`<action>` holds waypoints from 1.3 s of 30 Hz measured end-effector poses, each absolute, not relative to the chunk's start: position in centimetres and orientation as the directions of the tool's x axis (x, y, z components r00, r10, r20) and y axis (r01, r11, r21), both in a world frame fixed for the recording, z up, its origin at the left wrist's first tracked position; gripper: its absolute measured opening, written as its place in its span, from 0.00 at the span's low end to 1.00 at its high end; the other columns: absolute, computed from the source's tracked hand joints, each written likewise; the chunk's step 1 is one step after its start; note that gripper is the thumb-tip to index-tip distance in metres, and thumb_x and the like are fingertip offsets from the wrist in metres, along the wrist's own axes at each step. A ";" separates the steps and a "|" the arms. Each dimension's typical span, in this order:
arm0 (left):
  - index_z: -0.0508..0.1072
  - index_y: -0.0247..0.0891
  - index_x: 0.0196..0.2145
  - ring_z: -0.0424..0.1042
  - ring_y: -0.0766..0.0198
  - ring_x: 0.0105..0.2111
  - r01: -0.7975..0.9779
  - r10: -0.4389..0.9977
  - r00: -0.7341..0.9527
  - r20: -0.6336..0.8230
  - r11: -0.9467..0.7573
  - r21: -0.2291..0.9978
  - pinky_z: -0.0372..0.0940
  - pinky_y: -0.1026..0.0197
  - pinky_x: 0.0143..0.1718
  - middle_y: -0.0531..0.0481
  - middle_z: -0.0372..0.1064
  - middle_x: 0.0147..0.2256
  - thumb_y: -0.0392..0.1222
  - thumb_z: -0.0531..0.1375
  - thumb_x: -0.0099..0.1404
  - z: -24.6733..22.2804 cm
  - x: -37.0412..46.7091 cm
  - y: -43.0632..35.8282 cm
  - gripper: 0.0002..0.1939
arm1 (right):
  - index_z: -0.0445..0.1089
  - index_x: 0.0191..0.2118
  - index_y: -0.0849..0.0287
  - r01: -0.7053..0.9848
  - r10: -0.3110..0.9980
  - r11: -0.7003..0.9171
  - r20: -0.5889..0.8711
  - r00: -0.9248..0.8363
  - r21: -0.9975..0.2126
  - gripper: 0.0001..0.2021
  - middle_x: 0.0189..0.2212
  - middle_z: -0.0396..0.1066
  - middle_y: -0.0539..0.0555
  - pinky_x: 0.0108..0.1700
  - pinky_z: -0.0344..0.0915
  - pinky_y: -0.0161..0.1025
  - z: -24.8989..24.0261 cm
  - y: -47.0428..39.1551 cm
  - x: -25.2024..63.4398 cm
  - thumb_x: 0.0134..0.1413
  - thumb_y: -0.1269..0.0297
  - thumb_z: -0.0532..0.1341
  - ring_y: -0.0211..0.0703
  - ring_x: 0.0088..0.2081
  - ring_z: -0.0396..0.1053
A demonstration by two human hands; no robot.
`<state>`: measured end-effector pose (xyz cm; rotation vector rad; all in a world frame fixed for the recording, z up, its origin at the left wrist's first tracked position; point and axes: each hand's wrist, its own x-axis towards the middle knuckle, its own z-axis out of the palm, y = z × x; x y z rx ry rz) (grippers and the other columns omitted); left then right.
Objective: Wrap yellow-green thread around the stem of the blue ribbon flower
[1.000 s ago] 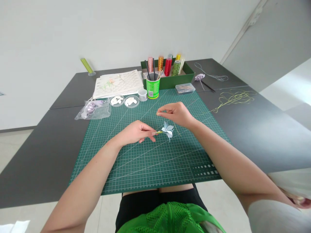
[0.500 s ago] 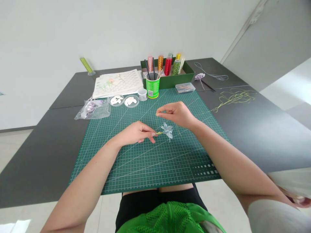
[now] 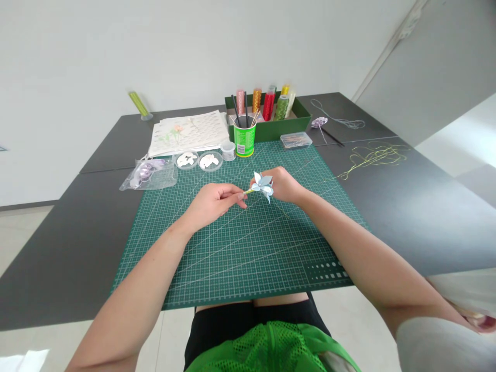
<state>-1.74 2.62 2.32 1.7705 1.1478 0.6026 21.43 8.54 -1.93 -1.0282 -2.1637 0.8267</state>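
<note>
My left hand (image 3: 214, 200) pinches the thin yellow-green wrapped stem of a pale blue artificial flower (image 3: 262, 182) between thumb and fingertips. The flower head points to the right, held above the green cutting mat (image 3: 232, 258). Right behind the blossom is my right hand (image 3: 282, 184), closed with its fingers curled and its fingertips partly covered by the petals. A fine thread ran from its pinch toward the stem a moment ago; now the petals hide that spot.
Behind the hands stand a green tin (image 3: 244, 139) of sticks, two dishes of white petals (image 3: 210, 161), and a green box (image 3: 289, 125) of thread spools. A plastic bag (image 3: 153, 174) lies left, a clear case (image 3: 295, 140) and loose yellow-green thread (image 3: 374, 156) right.
The flower and my left hand have risen away from me, and the blossom has turned. My right hand has moved slightly, its fingertips going behind the blossom.
</note>
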 end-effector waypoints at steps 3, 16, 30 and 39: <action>0.80 0.36 0.40 0.60 0.72 0.17 0.429 0.930 0.367 0.005 -0.174 0.886 0.56 0.68 0.19 0.46 0.80 0.34 0.49 0.59 0.69 2.1 -1.8 2.7 0.15 | 0.67 0.20 0.62 0.471 0.835 0.503 0.267 -0.482 -0.725 0.21 0.17 0.56 0.45 0.27 0.50 0.34 -2.0 8.6 21.4 0.57 0.52 0.64 0.32 0.24 0.52; 0.80 0.35 0.42 0.59 0.73 0.17 0.378 0.977 0.114 0.179 -0.209 0.902 0.56 0.67 0.19 0.44 0.80 0.38 0.49 0.58 0.71 1.4 -2.4 3.5 0.16 | 0.79 0.36 0.60 0.450 0.707 0.691 0.399 -0.583 -0.566 0.13 0.29 0.77 0.51 0.36 0.62 0.34 -1.2 6.9 20.1 0.65 0.63 0.57 0.37 0.31 0.72; 0.82 0.39 0.33 0.56 0.69 0.16 0.606 0.986 0.138 0.094 -0.159 0.780 0.49 0.64 0.21 0.55 0.66 0.17 0.49 0.57 0.70 1.3 -2.1 3.5 0.16 | 0.78 0.39 0.60 0.477 0.513 0.846 0.612 -0.602 -0.240 0.13 0.28 0.77 0.51 0.30 0.60 0.32 1.5 4.4 20.0 0.70 0.65 0.55 0.35 0.29 0.72; 0.82 0.40 0.34 0.58 0.70 0.17 0.645 0.860 0.511 0.001 -0.384 0.661 0.52 0.64 0.24 0.56 0.72 0.21 0.46 0.56 0.73 1.3 -1.3 2.7 0.17 | 0.77 0.38 0.60 0.570 0.523 0.810 0.608 -0.598 -0.136 0.15 0.26 0.73 0.51 0.26 0.53 0.33 2.0 4.8 20.7 0.71 0.63 0.53 0.34 0.27 0.67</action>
